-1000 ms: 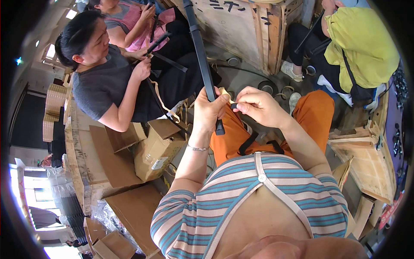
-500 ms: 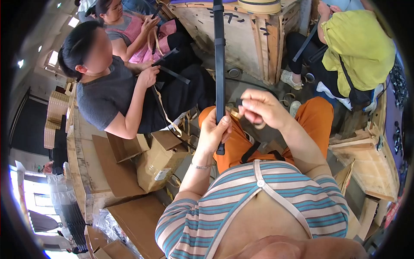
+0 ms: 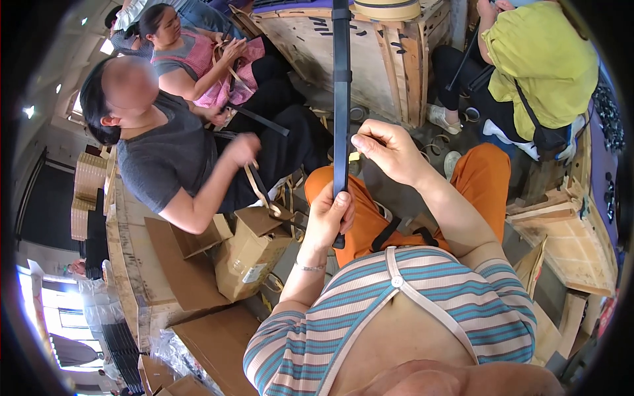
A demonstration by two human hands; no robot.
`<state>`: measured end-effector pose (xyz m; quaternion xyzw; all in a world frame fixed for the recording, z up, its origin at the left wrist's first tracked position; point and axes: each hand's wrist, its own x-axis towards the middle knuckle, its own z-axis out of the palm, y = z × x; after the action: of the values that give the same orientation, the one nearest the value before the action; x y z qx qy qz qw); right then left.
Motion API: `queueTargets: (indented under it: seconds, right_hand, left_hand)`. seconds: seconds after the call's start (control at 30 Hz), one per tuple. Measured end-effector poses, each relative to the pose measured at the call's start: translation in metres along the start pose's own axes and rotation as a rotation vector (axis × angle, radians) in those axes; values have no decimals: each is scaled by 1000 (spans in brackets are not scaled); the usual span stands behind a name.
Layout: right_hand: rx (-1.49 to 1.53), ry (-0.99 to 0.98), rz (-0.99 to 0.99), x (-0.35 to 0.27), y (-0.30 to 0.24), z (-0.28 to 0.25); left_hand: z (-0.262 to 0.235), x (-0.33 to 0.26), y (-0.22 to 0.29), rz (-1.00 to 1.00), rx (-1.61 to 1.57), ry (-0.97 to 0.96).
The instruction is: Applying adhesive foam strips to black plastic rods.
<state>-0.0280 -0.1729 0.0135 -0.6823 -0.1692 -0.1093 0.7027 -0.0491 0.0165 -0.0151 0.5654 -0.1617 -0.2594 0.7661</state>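
A long, narrow black bar (image 3: pixel 341 119) stands nearly upright in front of me, with dark bands around its upper part. My left hand (image 3: pixel 330 212) is closed around the bar near its lower end. To the right of the bar, my right hand (image 3: pixel 389 148) has its thumb and fingers pinched together close to the bar's edge. A small yellow bit (image 3: pixel 354 156) shows just under those fingertips. I cannot make out whether the pinch holds that bit or something else.
On the left sit two people, one in a grey shirt (image 3: pixel 165 142); another wears a yellow-green top (image 3: pixel 545 66) at right. A wooden crate (image 3: pixel 330 59) stands ahead, an open cardboard box (image 3: pixel 247 257) at left. Tape rolls (image 3: pixel 471 115) lie on the floor.
My right hand has moved up and left, closer to the bar. The dark piece and tan loop seen by its fingers before no longer show. The grey-shirted person's near hand has lowered.
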Motion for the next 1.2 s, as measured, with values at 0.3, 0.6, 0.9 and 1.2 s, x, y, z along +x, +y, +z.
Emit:
queueTargets:
  seconds: [0.3,0.6,0.9,1.2]
  right_hand:
    - [-25,8,29,2,6,1]
    - [6,43,-9,4,10,5]
    - [26,55,27,8,21,6]
    - [113,17,175,9,19,10]
  left_hand:
    - [1,0,0,0,14,21]
    - [0,-1,-1,-7,23,40]
    - [1,0,-1,-12,45,37]
    - [-2,3,-8,-18,45,15]
